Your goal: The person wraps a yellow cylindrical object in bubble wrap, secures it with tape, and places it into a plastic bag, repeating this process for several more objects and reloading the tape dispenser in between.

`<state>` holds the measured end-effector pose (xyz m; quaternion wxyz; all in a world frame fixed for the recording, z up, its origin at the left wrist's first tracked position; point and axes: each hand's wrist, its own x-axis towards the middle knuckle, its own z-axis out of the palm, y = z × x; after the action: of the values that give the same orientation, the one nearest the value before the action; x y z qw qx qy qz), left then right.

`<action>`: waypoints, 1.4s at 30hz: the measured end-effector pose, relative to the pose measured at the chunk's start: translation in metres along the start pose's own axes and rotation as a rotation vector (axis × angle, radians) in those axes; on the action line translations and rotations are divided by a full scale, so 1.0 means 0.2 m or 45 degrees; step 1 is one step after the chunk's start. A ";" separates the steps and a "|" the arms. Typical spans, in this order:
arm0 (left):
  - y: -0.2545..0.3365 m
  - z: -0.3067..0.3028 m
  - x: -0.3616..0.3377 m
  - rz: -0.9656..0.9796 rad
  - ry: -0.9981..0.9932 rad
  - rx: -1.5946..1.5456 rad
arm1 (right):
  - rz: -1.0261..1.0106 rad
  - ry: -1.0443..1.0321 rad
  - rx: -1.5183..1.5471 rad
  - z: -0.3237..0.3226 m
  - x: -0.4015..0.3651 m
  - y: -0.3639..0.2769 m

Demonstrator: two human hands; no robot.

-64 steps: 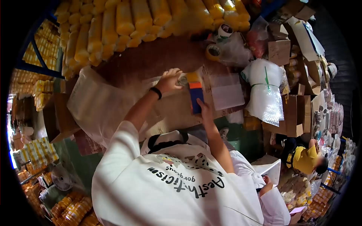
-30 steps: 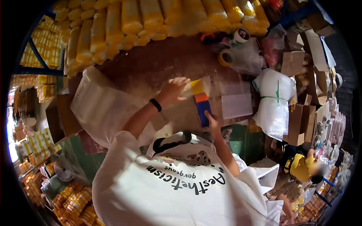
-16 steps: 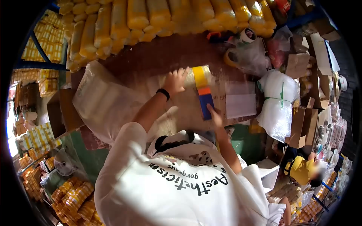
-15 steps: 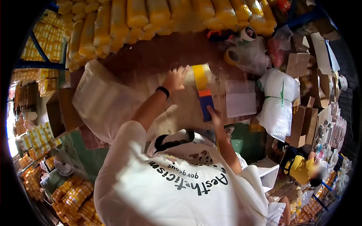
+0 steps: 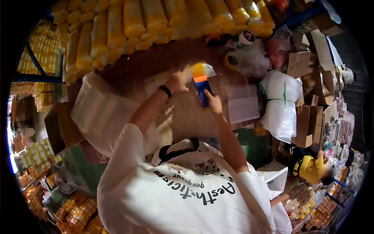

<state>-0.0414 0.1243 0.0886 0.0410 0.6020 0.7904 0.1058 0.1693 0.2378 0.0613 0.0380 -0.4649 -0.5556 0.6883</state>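
Note:
My left hand [image 5: 177,80], with a dark band at the wrist, is at the left end of a clear-wrapped parcel [image 5: 210,70]. Its fingers are partly blurred and appear closed around that end. Yellow tape [image 5: 199,69] crosses the parcel. My right hand [image 5: 214,102] grips a blue tape dispenser [image 5: 202,89] from the near side, thumb on top. The dispenser's orange end [image 5: 200,78] points away from me and meets the near side of the parcel at the yellow tape. Whether a strip still joins them is not visible.
Yellow wrapped rolls [image 5: 134,21] line the far edge. A large translucent bag [image 5: 103,109] lies left. On the right are white sheets [image 5: 243,109], a tape roll [image 5: 231,61], a tied bubble-wrap bundle [image 5: 282,103] and cardboard boxes [image 5: 307,124]. A person in yellow [image 5: 310,171] is farther off.
My right hand has pushed the dispenser away from me, up against the parcel. The parcel has shifted slightly away, and my left hand has stayed at its left end. The view has shifted a little.

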 end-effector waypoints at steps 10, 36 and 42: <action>0.03 -0.01 0.07 -0.105 -0.037 0.196 | -0.132 0.115 0.244 0.05 -0.31 -0.14; 0.45 0.00 -0.45 -0.126 0.113 -0.878 | -1.007 0.031 -0.823 -0.32 -0.91 -0.40; 0.45 -0.51 -0.68 -0.250 0.242 -2.082 | -1.360 -0.193 -1.027 -0.20 -0.94 -0.30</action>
<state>0.0598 0.0042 0.1998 0.4078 0.2990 0.5133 0.6934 0.2751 0.1830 0.2248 0.1576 -0.0544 -0.9239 0.3443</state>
